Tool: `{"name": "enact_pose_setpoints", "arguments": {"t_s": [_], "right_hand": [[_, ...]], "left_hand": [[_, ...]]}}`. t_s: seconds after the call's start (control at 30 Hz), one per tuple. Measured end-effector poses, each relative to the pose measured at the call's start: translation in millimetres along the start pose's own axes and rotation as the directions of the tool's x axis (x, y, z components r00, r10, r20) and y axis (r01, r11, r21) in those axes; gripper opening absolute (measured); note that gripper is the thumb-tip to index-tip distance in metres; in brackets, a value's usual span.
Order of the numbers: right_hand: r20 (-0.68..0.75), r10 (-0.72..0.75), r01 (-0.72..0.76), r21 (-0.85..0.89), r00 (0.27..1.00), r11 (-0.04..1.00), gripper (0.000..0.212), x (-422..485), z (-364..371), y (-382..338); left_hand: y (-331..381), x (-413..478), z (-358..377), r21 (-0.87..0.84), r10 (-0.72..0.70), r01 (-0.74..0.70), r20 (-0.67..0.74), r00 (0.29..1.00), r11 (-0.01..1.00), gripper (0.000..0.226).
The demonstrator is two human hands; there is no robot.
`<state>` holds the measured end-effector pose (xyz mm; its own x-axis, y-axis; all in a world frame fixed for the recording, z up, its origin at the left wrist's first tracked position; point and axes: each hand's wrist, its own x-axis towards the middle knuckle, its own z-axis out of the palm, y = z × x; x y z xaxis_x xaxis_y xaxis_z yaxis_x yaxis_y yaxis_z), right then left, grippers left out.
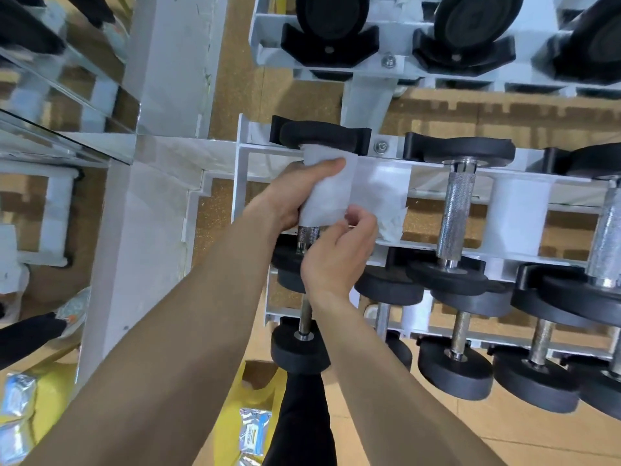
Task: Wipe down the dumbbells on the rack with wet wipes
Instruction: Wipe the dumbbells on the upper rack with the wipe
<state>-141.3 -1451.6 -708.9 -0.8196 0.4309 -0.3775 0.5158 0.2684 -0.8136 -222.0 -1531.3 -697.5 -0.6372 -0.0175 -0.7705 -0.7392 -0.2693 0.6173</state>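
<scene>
The left hand point(289, 196) grips the wet wipe point(331, 196) wrapped round the dumbbell handle point(308, 234), right hand point(339, 260) pinching it

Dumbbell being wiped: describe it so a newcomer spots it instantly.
Find the white rack, middle tier. Take the leftmost dumbbell there. Unlike its neighbours' bare knurled steel, its bar is wrapped in a white wipe held by left hand and right hand.

Left hand point(295, 193) grips wet wipe point(331, 193) wrapped round dumbbell handle point(308, 234); right hand point(339, 257) pinches wipe's edge.
</scene>
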Motion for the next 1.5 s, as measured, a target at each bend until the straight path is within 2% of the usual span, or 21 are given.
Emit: {"name": "enact_pose_setpoints", "arguments": {"t_s": [0.07, 0.13, 0.2, 0.23, 0.3, 0.4, 0.53, 0.63, 0.7, 0.8, 0.87, 0.93, 1.0, 1.07, 1.13, 1.17, 1.27, 1.33, 1.4, 1.5], "right_hand": [[-0.022, -0.063, 0.063, -0.022, 0.998, 0.998, 0.023, -2, 0, 0], [-0.048, -0.099, 0.097, -0.034, 0.994, 0.995, 0.022, -4, 1, 1], [-0.064, -0.102, 0.100, -0.032, 0.993, 0.994, 0.021, -3, 2, 1], [-0.075, -0.107, 0.105, -0.032, 0.991, 0.994, 0.022, -2, 3, 2], [-0.087, -0.117, 0.115, -0.036, 0.989, 0.993, 0.023, 0, 4, 4], [-0.082, -0.146, 0.143, -0.048, 0.986, 0.989, 0.027, 0, 6, 6], [-0.076, -0.163, 0.159, -0.055, 0.984, 0.986, 0.030, 0, 7, 7], [-0.081, -0.161, 0.157, -0.053, 0.984, 0.986, 0.031, -2, 8, 7], [-0.083, -0.162, 0.158, -0.049, 0.983, 0.986, 0.031, -2, 7, 6], [-0.089, -0.159, 0.154, -0.064, 0.983, 0.986, 0.031, -2, 6, 6], [-0.100, -0.156, 0.148, -0.080, 0.983, 0.986, 0.031, -3, 7, 5], [-0.106, -0.153, 0.144, -0.093, 0.982, 0.985, 0.031, -3, 6, 4], [-0.108, -0.166, 0.154, -0.107, 0.980, 0.982, 0.031, -2, 6, 4], [-0.113, -0.194, 0.181, -0.118, 0.975, 0.977, 0.031, -3, 6, 4], [-0.118, -0.209, 0.194, -0.126, 0.971, 0.973, 0.030, -3, 6, 3], [-0.119, -0.207, 0.192, -0.129, 0.971, 0.973, 0.028, -3, 6, 3], [-0.123, -0.204, 0.187, -0.142, 0.971, 0.972, 0.024, -2, 5, 1], [-0.124, -0.216, 0.198, -0.141, 0.969, 0.970, 0.023, -2, 5, 1], [-0.125, -0.226, 0.208, -0.140, 0.966, 0.968, 0.023, -1, 6, 2], [-0.127, -0.239, 0.222, -0.135, 0.963, 0.966, 0.025, 0, 7, 5]], "left_hand": [[-10, -10, -1, 0.087, 0.003, 0.002, -0.067, 0.998, 0.996, 0.020], [-19, -21, 0, 0.299, 0.016, 0.030, -0.148, 0.989, 0.954, 0.023], [-26, -27, 3, 0.554, 0.103, 0.037, -0.220, 0.970, 0.832, 0.025], [-28, -28, 6, 0.629, 0.143, 0.044, -0.243, 0.959, 0.776, 0.025], [-30, -24, 10, 0.635, 0.167, 0.054, -0.282, 0.945, 0.771, 0.027], [-20, -8, 9, 0.391, 0.117, -0.005, -0.264, 0.957, 0.921, 0.032], [6, 11, 3, 0.038, 0.047, -0.042, -0.121, 0.992, 0.998, 0.040], [2, 11, -4, -0.045, -0.019, 0.019, -0.001, 1.000, 0.999, 0.043], [-6, 8, -10, 0.024, -0.031, 0.030, 0.034, 0.999, 0.999, 0.043], [-13, -3, -20, 0.173, -0.067, 0.046, 0.113, 0.991, 0.984, 0.029], [-18, -11, -25, 0.263, -0.069, 0.035, 0.123, 0.990, 0.964, 0.034], [-21, -21, -25, 0.426, -0.004, -0.034, 0.089, 0.996, 0.904, 0.039], [-26, -30, -24, 0.620, 0.100, -0.095, 0.027, 0.995, 0.778, 0.039], [-32, -41, -28, 0.695, 0.211, -0.121, -0.045, 0.977, 0.709, 0.030], [-35, -49, -39, 0.652, 0.307, -0.162, -0.114, 0.945, 0.741, 0.020], [-36, -51, -47, 0.618, 0.333, -0.168, -0.162, 0.929, 0.768, 0.025], [-29, -54, -61, 0.469, 0.316, -0.179, -0.231, 0.920, 0.865, 0.018], [-26, -48, -59, 0.352, 0.200, -0.130, -0.170, 0.965, 0.927, 0.011], [-28, -38, -50, 0.150, 0.048, -0.031, -0.111, 0.993, 0.988, 0.009], [-28, -28, -35, 0.016, -0.120, 0.120, -0.043, 0.992, 0.993, 0.048]]}}
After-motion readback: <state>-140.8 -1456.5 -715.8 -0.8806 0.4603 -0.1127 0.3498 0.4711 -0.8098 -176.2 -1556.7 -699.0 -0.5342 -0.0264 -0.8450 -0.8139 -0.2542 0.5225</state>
